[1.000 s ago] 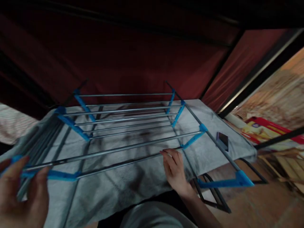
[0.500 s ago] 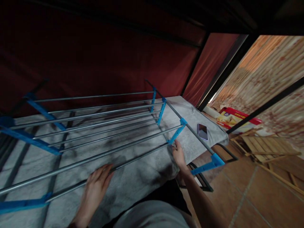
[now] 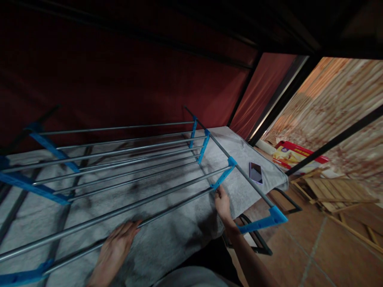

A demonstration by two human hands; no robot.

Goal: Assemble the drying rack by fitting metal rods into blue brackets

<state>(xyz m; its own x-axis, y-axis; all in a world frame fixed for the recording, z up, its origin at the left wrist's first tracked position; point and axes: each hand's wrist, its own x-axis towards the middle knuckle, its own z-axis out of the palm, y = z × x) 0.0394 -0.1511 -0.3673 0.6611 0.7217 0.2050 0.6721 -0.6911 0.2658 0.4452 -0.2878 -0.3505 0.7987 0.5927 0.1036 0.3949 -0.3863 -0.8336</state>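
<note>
A shoe rack of grey metal tubes (image 3: 119,213) and blue plastic brackets (image 3: 202,146) lies on a grey cloth (image 3: 176,239). My left hand (image 3: 118,245) is wrapped over the nearest low tube, its fingertips hidden beneath. At the right end of that same tube, my right hand (image 3: 223,203) has its fingers closed at the blue bracket (image 3: 221,177), the thumb side up. Another blue bracket (image 3: 265,220) sticks out near my right forearm, past the cloth's edge. The rack's left end runs out of view.
A phone (image 3: 255,173) lies on the cloth at the right. Dark red sheeting (image 3: 134,79) hangs behind the rack. Beyond the right edge are a black metal frame (image 3: 287,199), a red and yellow box (image 3: 299,154) and a folded wooden piece (image 3: 335,193) on the tiled floor.
The view has tilted slightly, so the rack and both hands appear a little lower. Both hands keep their places on the rack.
</note>
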